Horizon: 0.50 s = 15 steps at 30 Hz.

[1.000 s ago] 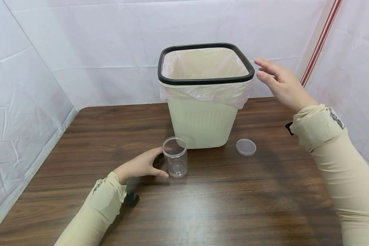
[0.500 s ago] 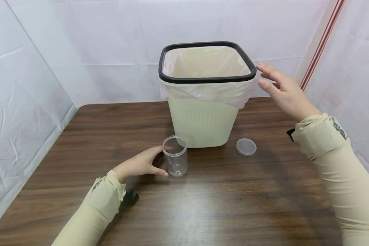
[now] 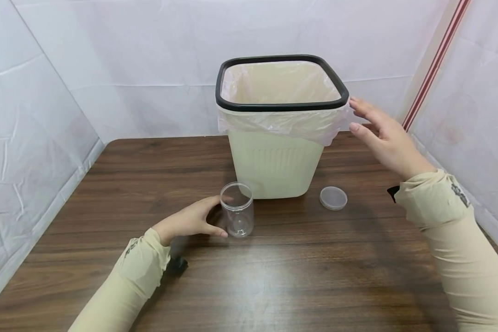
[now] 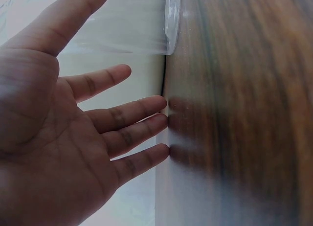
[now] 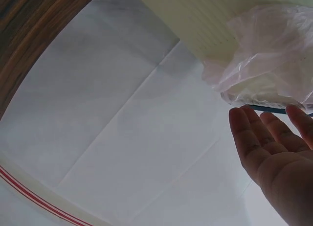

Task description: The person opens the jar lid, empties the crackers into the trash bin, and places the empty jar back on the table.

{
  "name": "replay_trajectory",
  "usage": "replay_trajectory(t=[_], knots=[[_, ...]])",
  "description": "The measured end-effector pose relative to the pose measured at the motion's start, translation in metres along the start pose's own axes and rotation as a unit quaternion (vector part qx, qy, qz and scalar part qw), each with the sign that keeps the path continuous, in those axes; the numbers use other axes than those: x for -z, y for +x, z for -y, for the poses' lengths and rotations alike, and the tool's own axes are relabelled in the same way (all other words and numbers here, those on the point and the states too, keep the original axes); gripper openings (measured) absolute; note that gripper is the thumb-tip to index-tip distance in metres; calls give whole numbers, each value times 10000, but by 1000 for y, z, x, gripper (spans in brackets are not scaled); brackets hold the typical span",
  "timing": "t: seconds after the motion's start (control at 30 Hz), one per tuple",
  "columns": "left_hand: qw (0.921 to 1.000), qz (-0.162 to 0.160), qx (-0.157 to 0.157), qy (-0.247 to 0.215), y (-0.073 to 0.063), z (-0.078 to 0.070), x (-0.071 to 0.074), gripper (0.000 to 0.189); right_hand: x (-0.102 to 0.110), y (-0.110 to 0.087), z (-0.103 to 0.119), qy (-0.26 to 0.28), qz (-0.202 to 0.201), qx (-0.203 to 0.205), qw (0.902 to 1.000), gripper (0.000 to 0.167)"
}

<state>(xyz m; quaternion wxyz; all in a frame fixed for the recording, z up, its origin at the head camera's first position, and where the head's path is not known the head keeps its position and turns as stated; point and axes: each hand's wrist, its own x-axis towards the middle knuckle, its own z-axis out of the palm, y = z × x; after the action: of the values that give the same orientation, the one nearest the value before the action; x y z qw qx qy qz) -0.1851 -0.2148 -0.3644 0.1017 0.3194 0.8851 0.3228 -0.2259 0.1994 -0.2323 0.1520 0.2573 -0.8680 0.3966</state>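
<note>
A clear plastic jar (image 3: 238, 216) without a lid stands upright on the table in front of the bin. My left hand (image 3: 192, 220) is just left of it, thumb and fingers spread apart. In the left wrist view the fingertips (image 4: 161, 102) of that hand reach the tabletop, and the hand grips nothing. The cream trash bin (image 3: 275, 168) has a black rim and a pale pink bag (image 3: 290, 124) folded over its top. Beside the bin's right upper edge my right hand (image 3: 388, 136) hovers with relaxed fingers, holding nothing; whether a fingertip touches the bag I cannot tell.
A round clear lid (image 3: 333, 198) lies on the dark wood table (image 3: 315, 276), right of the bin's base. White sheeting (image 3: 149, 55) hangs behind and at both sides. A red-striped strip (image 3: 435, 64) runs down the right corner.
My right hand has come down a little along the bin's right side. The left hand and the jar have stayed where they were; the head view has shifted slightly.
</note>
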Motion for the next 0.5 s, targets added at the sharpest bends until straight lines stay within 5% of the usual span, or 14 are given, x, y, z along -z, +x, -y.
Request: replay_trajectory(t=[0.5], knots=[[10000,-22,11,38,1,-1,0,79,-17,-24,-4,-304,28,-55,9995,54]])
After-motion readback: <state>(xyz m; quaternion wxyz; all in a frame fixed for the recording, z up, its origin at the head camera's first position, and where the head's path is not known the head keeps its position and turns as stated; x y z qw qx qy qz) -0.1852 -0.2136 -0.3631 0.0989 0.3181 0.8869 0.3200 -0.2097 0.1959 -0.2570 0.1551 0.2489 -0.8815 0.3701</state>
